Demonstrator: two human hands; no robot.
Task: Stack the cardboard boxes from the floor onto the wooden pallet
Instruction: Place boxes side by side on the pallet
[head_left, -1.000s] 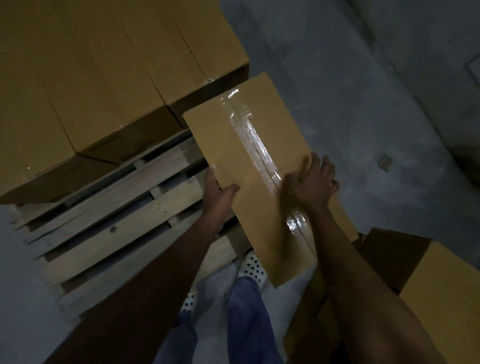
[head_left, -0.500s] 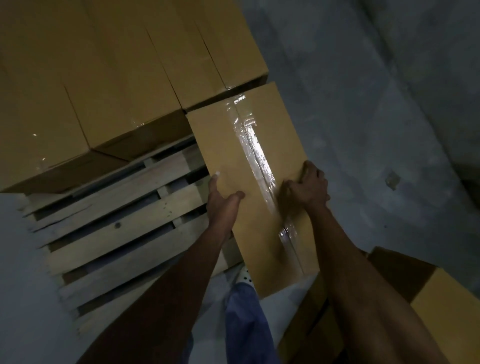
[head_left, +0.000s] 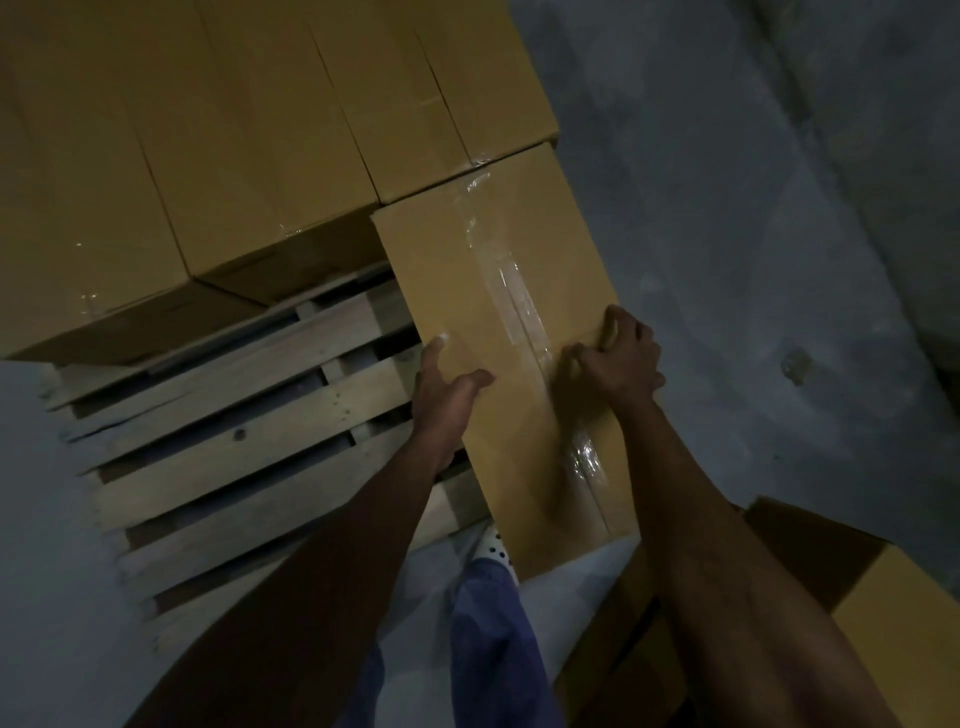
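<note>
Held box: the long taped box (head_left: 498, 332) sits at the pallet's right edge, its far end touching the stacked boxes (head_left: 260, 156) at about 11 o'clock.
Long axis: runs from 5 o'clock near the person to 11 o'clock at the stack; the tape seam follows it.
Left hand (head_left: 447, 400): clasps the box's left long edge, thumb laid on top.
Right hand (head_left: 615, 358): curled over the right long edge, knuckles up; roughly level with the left, neither clearly nearer.
Wooden pallet (head_left: 234, 431): bare slats lie at 9 o'clock of the box.
Next move, likely: push along the axis toward 11 o'clock until the near end clears the pallet edge.
Floor box (head_left: 893, 597): waits at 4 o'clock.
</note>
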